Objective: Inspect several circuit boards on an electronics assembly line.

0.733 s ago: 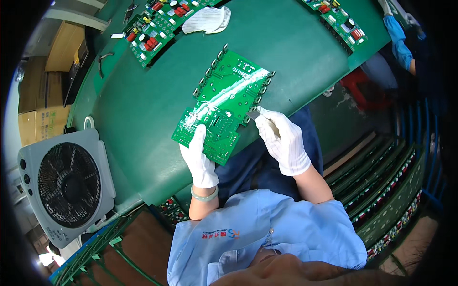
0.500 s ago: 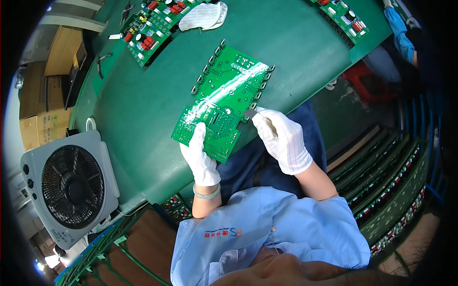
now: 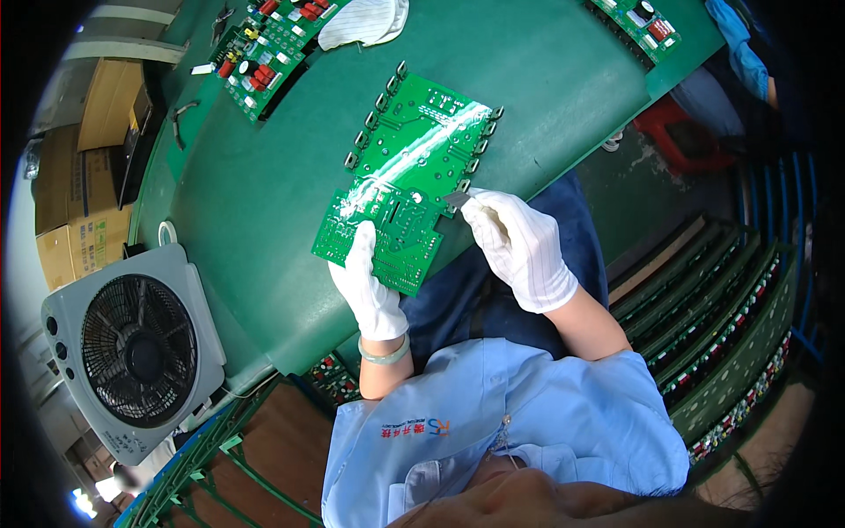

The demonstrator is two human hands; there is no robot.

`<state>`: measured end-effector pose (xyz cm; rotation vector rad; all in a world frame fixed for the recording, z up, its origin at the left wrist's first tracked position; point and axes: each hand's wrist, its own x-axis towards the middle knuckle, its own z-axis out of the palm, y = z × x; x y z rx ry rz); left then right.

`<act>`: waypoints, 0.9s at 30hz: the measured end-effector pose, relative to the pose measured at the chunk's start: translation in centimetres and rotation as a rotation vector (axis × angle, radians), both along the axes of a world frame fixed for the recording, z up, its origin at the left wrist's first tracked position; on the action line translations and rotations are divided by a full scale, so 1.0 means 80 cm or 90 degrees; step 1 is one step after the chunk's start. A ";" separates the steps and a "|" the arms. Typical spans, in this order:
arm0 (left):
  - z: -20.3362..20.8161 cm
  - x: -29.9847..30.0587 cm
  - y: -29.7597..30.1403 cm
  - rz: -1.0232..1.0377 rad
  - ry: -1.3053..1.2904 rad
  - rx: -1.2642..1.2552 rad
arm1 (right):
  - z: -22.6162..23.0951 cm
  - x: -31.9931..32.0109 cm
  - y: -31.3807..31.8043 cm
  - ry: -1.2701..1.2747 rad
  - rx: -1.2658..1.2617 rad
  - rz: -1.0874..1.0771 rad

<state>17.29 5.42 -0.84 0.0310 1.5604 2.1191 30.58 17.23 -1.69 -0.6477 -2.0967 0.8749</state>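
Observation:
My left hand [image 3: 365, 286], in a white glove, grips a green circuit board [image 3: 400, 158] by its near left part. The thumb lies on top of the board; the fingers beneath are hidden. Metal clips line both long sides of the board, and a bright glare band crosses its face. Between the fingertips of my right hand [image 3: 519, 242], gloved too, is a small flat dark-grey piece [image 3: 457, 201]; its exact kind cannot be made out. Its tip is at the board's right edge, close to the nearest clip [image 3: 464, 187].
Populated circuit boards [image 3: 264, 66] lie at the far left of the green table [image 3: 255, 220], another board [image 3: 647, 26] at the far right. White gloves [image 3: 365, 22] rest between them. A box fan [image 3: 141, 352] stands at left. Racks of boards [image 3: 731, 352] are at right.
The whole view has shifted slightly, with the board and both hands appearing a little higher. Both grips are the same, and the grey piece stays beside the same clip.

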 end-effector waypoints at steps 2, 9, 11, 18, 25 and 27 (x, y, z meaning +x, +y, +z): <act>-0.001 0.002 0.003 0.015 0.049 -0.053 | 0.000 0.001 0.000 0.000 0.021 -0.012; -0.006 0.000 -0.002 0.008 0.079 -0.070 | -0.004 0.003 0.000 -0.008 0.024 0.000; -0.011 -0.002 -0.003 0.012 0.063 -0.066 | -0.004 0.003 -0.002 -0.003 0.024 0.015; 0.001 -0.002 -0.003 -0.013 0.023 -0.032 | -0.008 0.001 0.000 0.015 0.036 -0.002; -0.003 0.000 0.000 -0.014 0.074 -0.067 | -0.009 0.003 -0.007 -0.020 0.028 0.015; -0.004 -0.002 -0.002 -0.002 0.062 -0.071 | -0.007 0.001 -0.003 0.001 0.029 0.005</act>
